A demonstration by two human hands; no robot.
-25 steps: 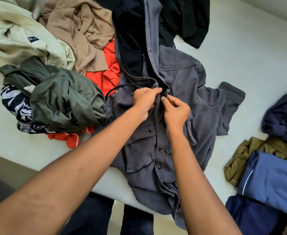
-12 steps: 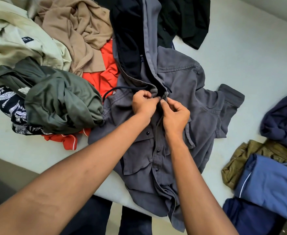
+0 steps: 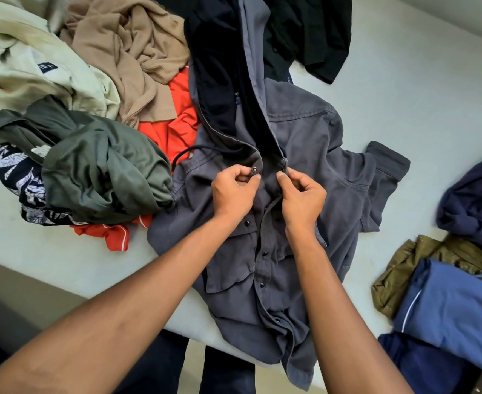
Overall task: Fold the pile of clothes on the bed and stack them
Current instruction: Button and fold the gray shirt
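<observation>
**Gripping both front edges of the jacket**

Working on a grey jacket (image 3: 319, 143) spread front-up on the bed (image 3: 405, 81), hood pointing away, hem draped over the near edge. Pinching one front edge near the collar with the left hand (image 3: 234, 191), thumb and curled fingers closed on the cloth just below a metal snap (image 3: 254, 169). Pinching the opposite edge with the right hand (image 3: 302, 200), fingers curled round the fabric in the same way. Held slightly apart, leaving the top of the front open between them; lower down, fastened along a row of dark snaps.

To the left, touching the jacket: an unfolded pile (image 3: 100, 172) of olive, tan, cream, orange and patterned pieces. Beyond the hood, a black garment (image 3: 313, 29). To the right, apart from the jacket: a folded blue piece (image 3: 456, 314) overlapping a khaki piece (image 3: 405, 268), and behind them a navy garment (image 3: 479, 200).
</observation>
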